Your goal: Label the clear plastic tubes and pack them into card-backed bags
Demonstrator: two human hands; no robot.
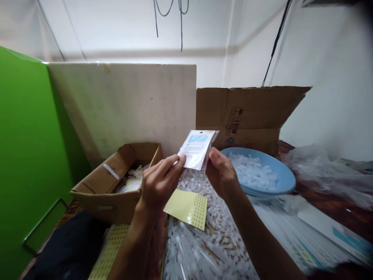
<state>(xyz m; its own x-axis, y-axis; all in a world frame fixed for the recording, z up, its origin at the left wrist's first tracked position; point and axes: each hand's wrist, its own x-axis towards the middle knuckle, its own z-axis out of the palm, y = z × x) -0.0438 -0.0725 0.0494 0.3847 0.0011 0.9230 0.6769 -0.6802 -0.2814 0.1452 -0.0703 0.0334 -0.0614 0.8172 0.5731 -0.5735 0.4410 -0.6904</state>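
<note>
A flat white packet (196, 151) in clear plastic, with a blue picture, small print and a hang hole, is held up at the middle of the view. My left hand (161, 177) grips its lower left edge, fingers across the printed face. Along its right edge, my right hand (223, 171) closes on the packet with the thumb up. Beneath the hands lies a yellow sheet of small stickers (186, 206), on a spread of many small white translucent pieces (215, 241). The fingertips behind the packet are hidden.
An open cardboard box (116, 202) with packets stands left. To the right is a blue basin (281, 175) of translucent white pieces, with printed cards (291, 225) before it and crumpled clear plastic (323, 167) beyond. More yellow sticker sheets (112, 249) lie beside dark cloth (72, 245).
</note>
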